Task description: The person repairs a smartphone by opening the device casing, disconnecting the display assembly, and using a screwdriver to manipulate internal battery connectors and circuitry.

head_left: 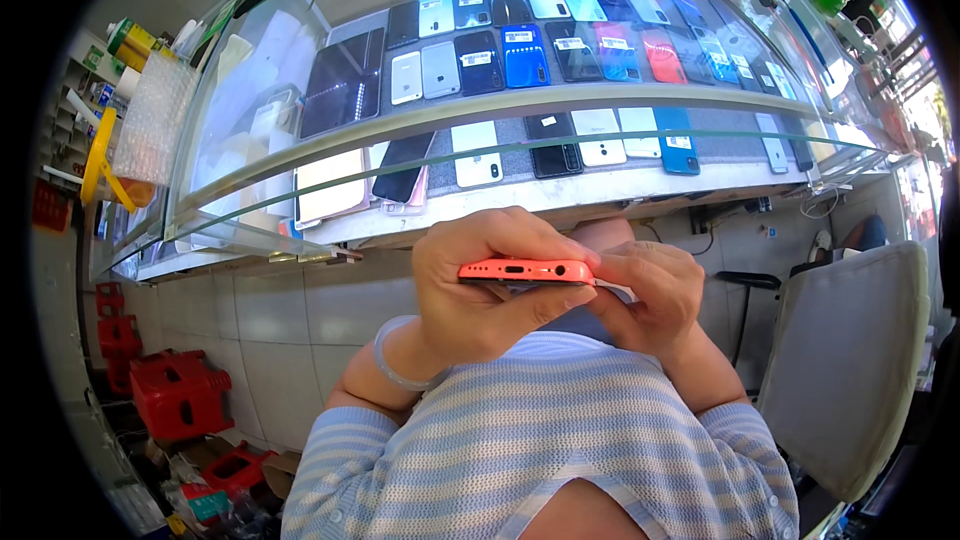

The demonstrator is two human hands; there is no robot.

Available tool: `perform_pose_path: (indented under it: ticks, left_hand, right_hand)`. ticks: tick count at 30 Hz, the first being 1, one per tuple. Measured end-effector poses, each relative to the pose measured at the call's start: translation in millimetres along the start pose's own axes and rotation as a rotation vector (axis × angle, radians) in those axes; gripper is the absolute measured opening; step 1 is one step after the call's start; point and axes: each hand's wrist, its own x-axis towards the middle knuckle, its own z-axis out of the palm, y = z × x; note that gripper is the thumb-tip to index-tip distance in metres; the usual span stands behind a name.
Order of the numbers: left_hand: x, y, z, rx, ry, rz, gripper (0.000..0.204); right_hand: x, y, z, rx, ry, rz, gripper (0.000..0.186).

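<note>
My left hand [490, 310] is wrapped round a coral-red smartphone [525, 269]. The phone is held on edge, its bottom end with the charging port and round headphone jack facing up towards me. At the phone's right-hand end my right hand [650, 295] has thumb and forefinger pinched close together. A thin pale sliver shows between those fingertips, too small to name. Both hands are in front of my chest, just short of the glass display case [520, 100].
Rows of phones, among them a blue phone [526, 55], lie inside the case. A padded grey chair back [850, 370] stands at the right. Red plastic stools [180, 390] are on the floor at left. Bubble wrap [155, 120] sits by the case's left end.
</note>
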Motion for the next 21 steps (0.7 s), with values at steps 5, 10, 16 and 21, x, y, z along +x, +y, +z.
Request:
perform_pose_path:
  ticks: [5,10,16,21]
  left_hand:
    - [2,1,1,0.053,-0.046,-0.054,0.032]
    - [-5,-14,-1,-0.223,0.046,0.045,0.031]
    - [-9,-15,-1,-0.076,0.064,-0.016,0.028]
    - [-10,-19,-2,0.014,0.011,0.008,0.032]
  right_hand:
    - [-3,7,-5,0.041,0.008,0.024,0.022]
    - [-12,12,-7,0.103,-0.058,0.138,0.027]
    - [5,5,-4,0.288,0.051,0.172,0.044]
    - [12,1,-11,0.209,0.081,0.149,0.023]
